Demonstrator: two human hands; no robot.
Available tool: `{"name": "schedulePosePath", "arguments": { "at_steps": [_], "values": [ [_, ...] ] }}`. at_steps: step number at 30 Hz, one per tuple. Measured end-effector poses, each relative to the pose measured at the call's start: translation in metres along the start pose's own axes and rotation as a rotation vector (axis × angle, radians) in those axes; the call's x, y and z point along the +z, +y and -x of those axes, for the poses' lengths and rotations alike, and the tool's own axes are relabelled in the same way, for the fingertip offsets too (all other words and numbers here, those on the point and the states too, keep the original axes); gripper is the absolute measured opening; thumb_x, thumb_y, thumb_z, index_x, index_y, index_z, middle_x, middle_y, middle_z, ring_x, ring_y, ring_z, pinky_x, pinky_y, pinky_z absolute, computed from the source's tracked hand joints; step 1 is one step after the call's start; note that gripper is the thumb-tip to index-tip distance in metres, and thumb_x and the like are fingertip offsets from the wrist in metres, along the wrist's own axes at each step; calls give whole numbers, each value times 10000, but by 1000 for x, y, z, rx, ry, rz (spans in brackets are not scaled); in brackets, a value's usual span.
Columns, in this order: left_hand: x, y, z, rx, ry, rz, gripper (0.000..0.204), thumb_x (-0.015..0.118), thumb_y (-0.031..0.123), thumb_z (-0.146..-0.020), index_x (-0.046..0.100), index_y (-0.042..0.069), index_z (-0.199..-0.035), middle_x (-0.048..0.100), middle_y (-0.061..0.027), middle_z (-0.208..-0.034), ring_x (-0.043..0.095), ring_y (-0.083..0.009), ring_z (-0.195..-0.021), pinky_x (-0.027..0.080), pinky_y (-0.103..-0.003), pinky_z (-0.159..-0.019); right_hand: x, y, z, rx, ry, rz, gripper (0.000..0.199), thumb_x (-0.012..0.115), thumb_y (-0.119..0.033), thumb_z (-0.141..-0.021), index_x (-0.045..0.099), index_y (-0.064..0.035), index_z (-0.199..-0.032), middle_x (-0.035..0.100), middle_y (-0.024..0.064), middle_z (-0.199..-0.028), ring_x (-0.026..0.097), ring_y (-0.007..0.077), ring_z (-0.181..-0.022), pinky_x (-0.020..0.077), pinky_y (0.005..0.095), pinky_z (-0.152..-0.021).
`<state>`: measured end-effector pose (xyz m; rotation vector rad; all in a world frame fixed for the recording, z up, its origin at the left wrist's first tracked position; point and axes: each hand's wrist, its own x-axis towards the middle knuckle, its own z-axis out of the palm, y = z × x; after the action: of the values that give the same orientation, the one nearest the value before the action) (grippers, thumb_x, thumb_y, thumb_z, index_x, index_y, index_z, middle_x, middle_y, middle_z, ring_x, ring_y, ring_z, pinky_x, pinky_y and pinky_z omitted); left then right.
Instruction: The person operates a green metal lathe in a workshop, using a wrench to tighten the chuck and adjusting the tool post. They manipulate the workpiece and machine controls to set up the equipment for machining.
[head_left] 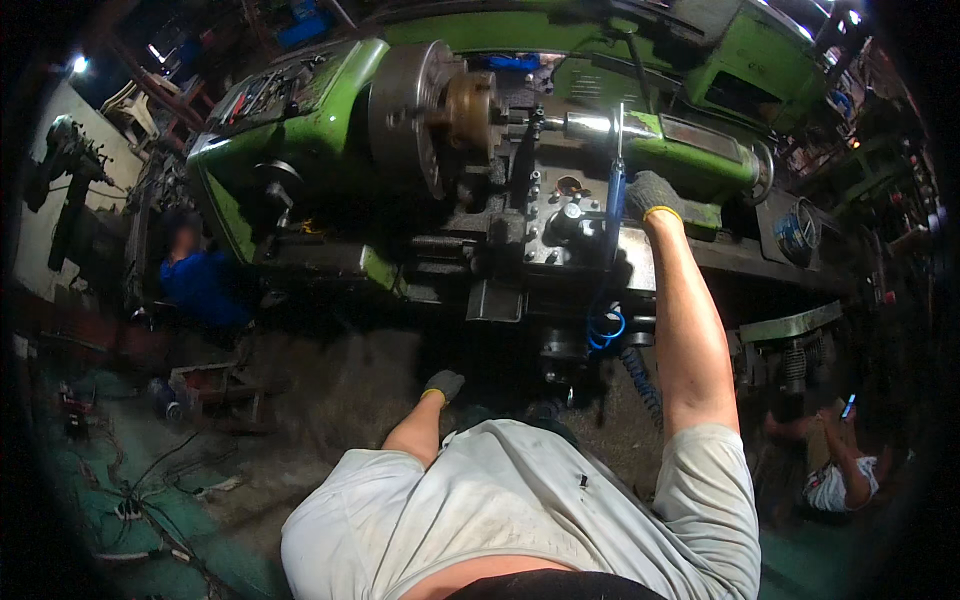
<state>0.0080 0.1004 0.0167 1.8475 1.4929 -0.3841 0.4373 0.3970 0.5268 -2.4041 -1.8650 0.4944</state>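
Head view: my gloved right hand (653, 196) is reaching to the green metal lathe (330, 110), fingers curled around the slim blue-handled tool (614, 205) standing near upright beside the carriage, its long axis running top to bottom, tip toward the shiny steel bar (590, 124). My gloved left hand (443, 384) is hanging low; finger state unclear. Risk: glove fabric snagging if the grey round chuck (405, 110) is turning.
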Motion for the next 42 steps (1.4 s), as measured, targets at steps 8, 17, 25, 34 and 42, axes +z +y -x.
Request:
{"name": "schedulePosePath", "arguments": {
  "at_steps": [8, 17, 25, 34, 42],
  "values": [
    [-40, -23, 14, -133, 10, 195, 534, 363, 455, -1042, 717, 90, -1204, 632, -228, -1354, 568, -430, -1284, 458, -528, -1071, 83, 82, 68, 9, 791, -1112, 351, 586, -255, -1045, 673, 17, -1248, 676, 142, -1259, 628, 215, -1087, 484, 348, -995],
    [-50, -63, -4, -393, 212, 505, 685, 457, 591, -995, 716, -11, -1196, 687, -278, -1225, 603, -482, -1209, 459, -524, -1048, 366, 342, 377, 577, -81, -221, 515, 601, -391, -997, 654, 36, -1281, 646, 298, -1306, 632, 437, -1205, 503, 464, -987],
    [-100, 10, -24, -298, -37, 157, 671, 486, 559, -977, 671, -5, -1287, 594, -278, -1394, 538, -460, -1319, 429, -517, -1105, 432, 397, 429, 478, -604, -219, 384, 582, -330, -979, 701, -16, -1163, 695, 258, -1178, 671, 411, -1080, 532, 460, -881],
    [-73, 77, -36, -219, -94, 85, 635, 443, 570, -988, 670, 71, -1309, 566, -264, -1439, 537, -434, -1331, 427, -503, -1119, 458, 538, 265, 137, -320, -421, 272, 575, -282, -958, 732, -63, -994, 727, 185, -920, 685, 367, -821, 536, 448, -704],
    [-102, 48, 3, -89, 102, 38, 433, 435, 328, -1036, 610, 148, -1389, 652, -222, -1329, 600, -423, -1244, 473, -504, -1065, 394, 511, 161, 322, -61, -670, 346, 649, -383, -963, 668, -56, -850, 575, 62, -605, 522, 204, -461, 393, 371, -452]
  ]
}}
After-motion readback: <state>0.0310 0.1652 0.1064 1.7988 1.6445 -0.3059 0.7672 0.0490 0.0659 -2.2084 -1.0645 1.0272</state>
